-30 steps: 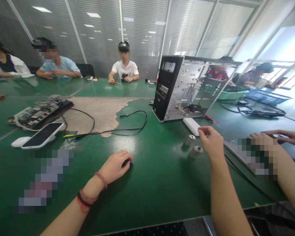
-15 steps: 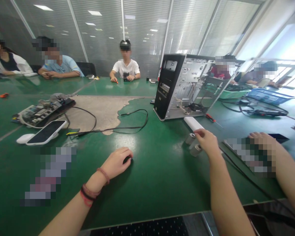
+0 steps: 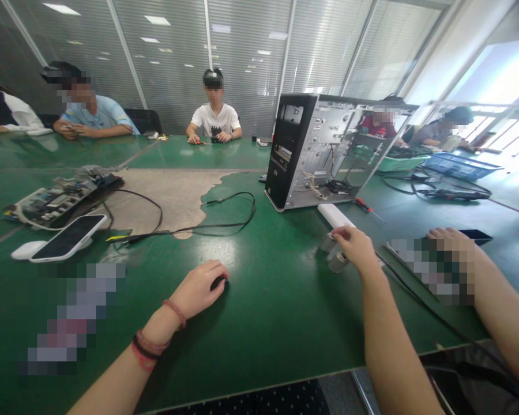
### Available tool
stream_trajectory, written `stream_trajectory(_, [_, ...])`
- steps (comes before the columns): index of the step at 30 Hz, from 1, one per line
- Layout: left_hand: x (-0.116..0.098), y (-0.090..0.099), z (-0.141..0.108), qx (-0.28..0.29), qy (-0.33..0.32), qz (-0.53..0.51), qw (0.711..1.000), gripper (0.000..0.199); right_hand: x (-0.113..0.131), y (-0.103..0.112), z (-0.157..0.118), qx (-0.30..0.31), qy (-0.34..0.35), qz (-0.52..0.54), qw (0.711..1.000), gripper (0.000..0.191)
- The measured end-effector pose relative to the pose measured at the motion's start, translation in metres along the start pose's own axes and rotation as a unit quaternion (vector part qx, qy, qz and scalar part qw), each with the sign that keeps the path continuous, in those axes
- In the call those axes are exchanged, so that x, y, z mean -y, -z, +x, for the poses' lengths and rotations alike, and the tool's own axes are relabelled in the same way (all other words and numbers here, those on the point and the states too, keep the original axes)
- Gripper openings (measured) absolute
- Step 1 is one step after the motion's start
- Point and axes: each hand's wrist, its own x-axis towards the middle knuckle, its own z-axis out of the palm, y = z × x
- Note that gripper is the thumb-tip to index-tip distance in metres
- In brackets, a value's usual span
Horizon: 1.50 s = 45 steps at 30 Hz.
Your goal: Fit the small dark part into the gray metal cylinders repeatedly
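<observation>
My left hand (image 3: 201, 290) rests on the green table with its fingers curled round a small black thing (image 3: 217, 282), mostly hidden, its kind unclear. Bracelets circle that wrist. To the right, my right hand (image 3: 357, 249) has thumb and fingers pinched at the top of a small silvery cylinder (image 3: 327, 243). A second, similar cylinder (image 3: 338, 263) stands just in front of it, below the fingers. What exactly the fingertips hold is too small to make out. Behind them lies a white oblong block (image 3: 335, 216), partly covered by the hand.
An open computer case (image 3: 305, 155) stands behind the block, with a red-handled screwdriver (image 3: 365, 206) beside it. A phone (image 3: 69, 237), a circuit assembly (image 3: 60, 199) and a black cable (image 3: 225, 225) lie left. Another person's hand (image 3: 450, 239) is at right; other people sit around the table.
The view has swung slightly right, so everything sits further left in the picture. Both my hands keep their pose. The person across has shifted a hand a little.
</observation>
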Motion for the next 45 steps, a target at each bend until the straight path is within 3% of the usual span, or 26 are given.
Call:
stream_trajectory(4, [0.000, 0.000, 0.000, 0.000, 0.002, 0.001, 1.000, 0.014, -0.003, -0.002, 0.001, 0.010, -0.005, -0.001, 1.000, 0.025])
stream_trajectory(11, [-0.002, 0.001, -0.001, 0.005, 0.007, 0.003, 1.000, 0.012, -0.006, 0.012, -0.003, -0.042, -0.060, 0.088, 0.993, 0.034])
stream_trajectory(16, [-0.002, 0.002, -0.001, 0.002, 0.002, 0.007, 1.000, 0.012, 0.002, 0.023, -0.043, -0.054, -0.027, 0.128, 0.990, 0.050])
stream_trajectory(20, [-0.002, 0.000, -0.001, -0.004, -0.006, 0.011, 1.000, 0.013, 0.002, 0.012, -0.079, -0.038, 0.033, 0.142, 0.989, 0.061])
stream_trajectory(27, [-0.002, 0.001, -0.001, -0.014, -0.001, 0.009, 1.000, 0.011, -0.001, -0.004, -0.095, 0.010, -0.007, 0.137, 0.990, 0.051])
stream_trajectory(33, [-0.001, 0.000, -0.003, -0.013, 0.003, 0.009, 1.000, 0.012, 0.024, 0.002, -0.101, -0.030, -0.011, 0.186, 0.982, 0.051])
stream_trajectory(36, [0.000, -0.001, -0.004, -0.014, -0.002, 0.002, 1.000, 0.011, 0.049, 0.002, -0.106, -0.006, 0.020, 0.239, 0.971, 0.051])
stream_trajectory(38, [0.000, -0.001, -0.004, -0.014, -0.006, -0.004, 1.000, 0.011, 0.071, 0.001, -0.106, 0.038, 0.043, 0.295, 0.954, 0.050])
stream_trajectory(40, [0.001, -0.001, -0.004, -0.015, -0.006, -0.003, 1.000, 0.011, 0.096, -0.003, -0.103, 0.104, 0.058, 0.382, 0.917, 0.046])
stream_trajectory(45, [0.001, 0.002, -0.004, -0.020, -0.005, -0.004, 1.000, 0.012, 0.157, -0.023, -0.090, 0.274, 0.030, 0.580, 0.766, 0.042])
